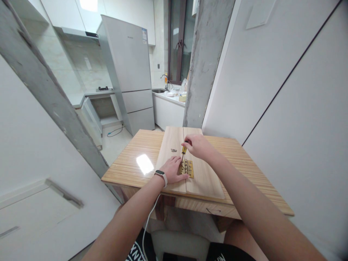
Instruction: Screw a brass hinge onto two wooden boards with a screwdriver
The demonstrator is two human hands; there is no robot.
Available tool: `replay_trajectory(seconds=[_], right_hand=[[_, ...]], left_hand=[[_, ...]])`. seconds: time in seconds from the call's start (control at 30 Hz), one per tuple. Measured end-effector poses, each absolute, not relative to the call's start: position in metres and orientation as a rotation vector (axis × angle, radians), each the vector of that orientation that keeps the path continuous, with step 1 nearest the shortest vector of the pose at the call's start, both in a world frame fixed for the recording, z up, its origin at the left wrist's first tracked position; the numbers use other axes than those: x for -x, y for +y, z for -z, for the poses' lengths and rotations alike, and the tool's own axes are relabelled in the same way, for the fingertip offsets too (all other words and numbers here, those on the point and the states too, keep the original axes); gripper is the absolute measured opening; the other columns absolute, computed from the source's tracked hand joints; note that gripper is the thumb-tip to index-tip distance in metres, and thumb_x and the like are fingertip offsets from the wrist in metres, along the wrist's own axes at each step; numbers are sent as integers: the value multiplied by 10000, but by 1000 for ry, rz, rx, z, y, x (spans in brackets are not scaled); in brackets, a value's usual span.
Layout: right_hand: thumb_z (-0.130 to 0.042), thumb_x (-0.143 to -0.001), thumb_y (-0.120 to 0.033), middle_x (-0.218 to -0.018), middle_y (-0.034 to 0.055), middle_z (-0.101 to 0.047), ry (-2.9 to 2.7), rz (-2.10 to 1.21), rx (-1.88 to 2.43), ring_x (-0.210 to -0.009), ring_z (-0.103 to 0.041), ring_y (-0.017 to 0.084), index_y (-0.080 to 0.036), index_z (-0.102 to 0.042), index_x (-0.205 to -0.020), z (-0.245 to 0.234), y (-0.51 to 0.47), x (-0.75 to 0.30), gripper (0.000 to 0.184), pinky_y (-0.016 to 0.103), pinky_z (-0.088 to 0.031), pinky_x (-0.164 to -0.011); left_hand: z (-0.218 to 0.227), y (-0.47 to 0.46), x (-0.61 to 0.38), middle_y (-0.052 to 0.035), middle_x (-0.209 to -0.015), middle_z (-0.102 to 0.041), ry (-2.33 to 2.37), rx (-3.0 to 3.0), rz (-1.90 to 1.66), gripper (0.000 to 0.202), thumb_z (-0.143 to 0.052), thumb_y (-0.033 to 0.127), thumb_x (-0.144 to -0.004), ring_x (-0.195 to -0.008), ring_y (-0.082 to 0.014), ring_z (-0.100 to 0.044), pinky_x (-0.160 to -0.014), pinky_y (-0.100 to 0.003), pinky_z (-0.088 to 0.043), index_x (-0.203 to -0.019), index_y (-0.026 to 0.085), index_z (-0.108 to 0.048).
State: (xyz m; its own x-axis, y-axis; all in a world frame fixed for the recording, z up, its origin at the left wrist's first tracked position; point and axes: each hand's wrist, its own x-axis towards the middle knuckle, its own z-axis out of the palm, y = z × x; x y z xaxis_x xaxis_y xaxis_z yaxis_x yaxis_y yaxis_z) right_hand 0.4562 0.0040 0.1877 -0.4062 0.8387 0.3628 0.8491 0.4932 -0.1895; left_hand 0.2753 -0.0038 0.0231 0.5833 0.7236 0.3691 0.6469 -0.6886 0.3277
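Observation:
A brass-coloured hinge (pixel 191 169) lies across the seam between two pale wooden boards (pixel 171 139). My right hand (pixel 198 145) grips a yellow-and-black screwdriver (pixel 184 149) from above, its shaft pointing down at the hinge's left leaf. My left hand (pixel 174 169) lies spread on the left board, with the fingertips near the screwdriver shaft and the thumb along the hinge's near edge. Part of the left leaf is hidden behind that hand. A small cluster of dark screws (pixel 173 150) rests on the left board, beyond my left hand.
The boards lie on a striped wooden table (pixel 130 159) with a drawer handle (pixel 213 210) at its front. A white cable (pixel 149 221) hangs near my left forearm. Behind stand a grey fridge (pixel 133 61) and a sink counter (pixel 170 110); a white wall (pixel 285 108) rises on the right.

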Motion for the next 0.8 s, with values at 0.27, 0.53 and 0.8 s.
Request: replay_trajectory(seconds=[0.27,0.53,0.8], right_hand=[[-632,-985,-283,-908,70,-727,-2305,70,1320,-854,-642,187,-177,-704,-915,-181,6,-454,146,282,-420,-777],[-623,-943,-96,-1091,81,-764,-2300,-117,1296,-1020,-685,199,-187,-753,-1063,-183,6,-461,198,281,-466,-909],[-637,-965,-176,-999,84,-763,-2356,-44,1362,-938,-673,201,-170,-735,-966,-187,5,-459,98,282,-441,-842]], left_hand=[[-24,-4,-276,-174,-1448,-554,1155,-2646,-736,861,-627,800,-818,-1367,-363,-484,-1174,-538,-405,-1399,169,-536],[-23,-4,-275,-185,-1442,-559,1151,-2651,-734,884,-618,806,-819,-1364,-364,-484,-1184,-531,-399,-1402,147,-536],[-20,-3,-276,-168,-1460,-551,1158,-2649,-740,865,-649,778,-815,-1368,-363,-488,-1177,-530,-408,-1418,171,-527]])
